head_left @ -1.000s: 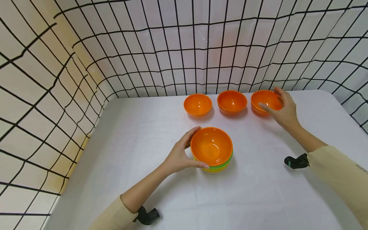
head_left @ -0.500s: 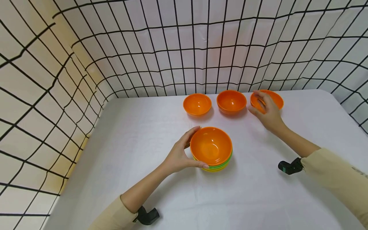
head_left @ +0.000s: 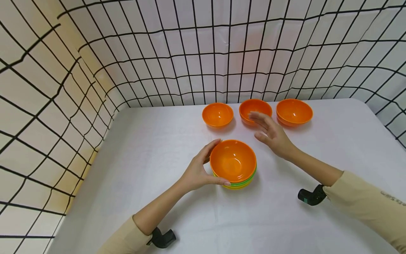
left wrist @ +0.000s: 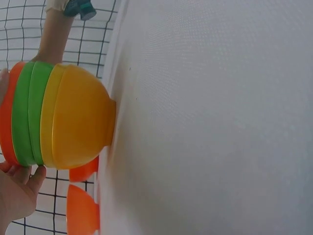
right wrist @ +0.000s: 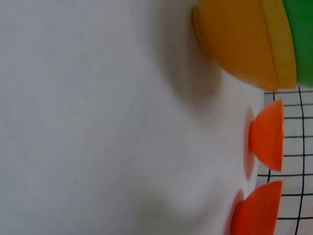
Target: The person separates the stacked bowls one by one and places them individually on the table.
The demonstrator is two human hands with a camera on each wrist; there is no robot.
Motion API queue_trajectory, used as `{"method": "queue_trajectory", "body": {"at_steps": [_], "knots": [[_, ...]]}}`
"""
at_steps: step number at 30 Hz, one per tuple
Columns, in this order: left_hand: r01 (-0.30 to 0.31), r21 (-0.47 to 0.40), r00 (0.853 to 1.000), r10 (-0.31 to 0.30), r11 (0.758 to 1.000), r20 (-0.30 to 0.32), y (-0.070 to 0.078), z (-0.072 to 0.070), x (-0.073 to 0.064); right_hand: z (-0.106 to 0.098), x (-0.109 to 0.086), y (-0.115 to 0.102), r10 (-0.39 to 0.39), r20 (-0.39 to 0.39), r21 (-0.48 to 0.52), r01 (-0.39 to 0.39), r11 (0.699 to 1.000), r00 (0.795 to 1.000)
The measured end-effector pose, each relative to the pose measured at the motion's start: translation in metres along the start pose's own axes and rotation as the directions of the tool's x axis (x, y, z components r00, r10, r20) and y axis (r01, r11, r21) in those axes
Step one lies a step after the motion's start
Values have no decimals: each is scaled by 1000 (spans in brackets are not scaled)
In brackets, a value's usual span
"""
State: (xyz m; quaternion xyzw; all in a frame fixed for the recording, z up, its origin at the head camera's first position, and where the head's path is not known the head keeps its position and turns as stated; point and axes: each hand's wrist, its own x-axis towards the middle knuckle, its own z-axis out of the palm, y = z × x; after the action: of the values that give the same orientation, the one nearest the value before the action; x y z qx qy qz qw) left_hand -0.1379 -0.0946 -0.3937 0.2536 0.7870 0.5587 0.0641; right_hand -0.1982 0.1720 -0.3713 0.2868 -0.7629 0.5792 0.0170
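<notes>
A stack of nested bowls (head_left: 233, 161) stands mid-table, orange on top, green below and yellow at the bottom. My left hand (head_left: 200, 169) grips its left side, thumb at the near rim and fingers round the far side. In the left wrist view the colour bands of the bowls (left wrist: 73, 117) show from the side. My right hand (head_left: 272, 135) is held with fingers spread, holding nothing. It overlaps the front of the middle orange bowl (head_left: 253, 107) and lies to the right of the stack.
Another orange bowl (head_left: 217, 115) is at the back left of that row, and a third orange bowl (head_left: 294, 112) at its right end. A black grid net (head_left: 222, 63) rises behind the white table (head_left: 152, 134) and along its left side.
My right hand has moved left and nearer, from the right-hand orange bowl past its left edge to in front of the middle one. My left hand and the stack have stayed put.
</notes>
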Motion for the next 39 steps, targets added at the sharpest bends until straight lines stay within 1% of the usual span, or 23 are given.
{"method": "queue_trajectory", "body": {"at_steps": [4,8,16,25,30,34,39], "knots": [[-3,-1,1000,3,1000,0,0,0,0,7,-1,-4,-30,38,11,30,999,999],[-5,-5,1000,5,1000,-1,0,1,0,15,-5,-8,-52,47,1,52,999,998],[-4,-4,1000,4,1000,4,0,1,0,34,-16,-14,-74,77,-50,78,996,994],[6,-2,1000,-6,1000,7,0,0,0,41,-26,-15,-82,115,-21,85,996,990],[7,-4,1000,-7,1000,7,0,0,-1,42,-27,-15,-69,124,-32,74,997,990],[-1,-7,1000,1,1000,6,0,0,-1,43,-28,-16,-42,135,-61,50,997,990],[-12,-17,1000,12,1000,3,-1,1,-1,48,-33,-18,42,141,-125,-24,992,989]]}}
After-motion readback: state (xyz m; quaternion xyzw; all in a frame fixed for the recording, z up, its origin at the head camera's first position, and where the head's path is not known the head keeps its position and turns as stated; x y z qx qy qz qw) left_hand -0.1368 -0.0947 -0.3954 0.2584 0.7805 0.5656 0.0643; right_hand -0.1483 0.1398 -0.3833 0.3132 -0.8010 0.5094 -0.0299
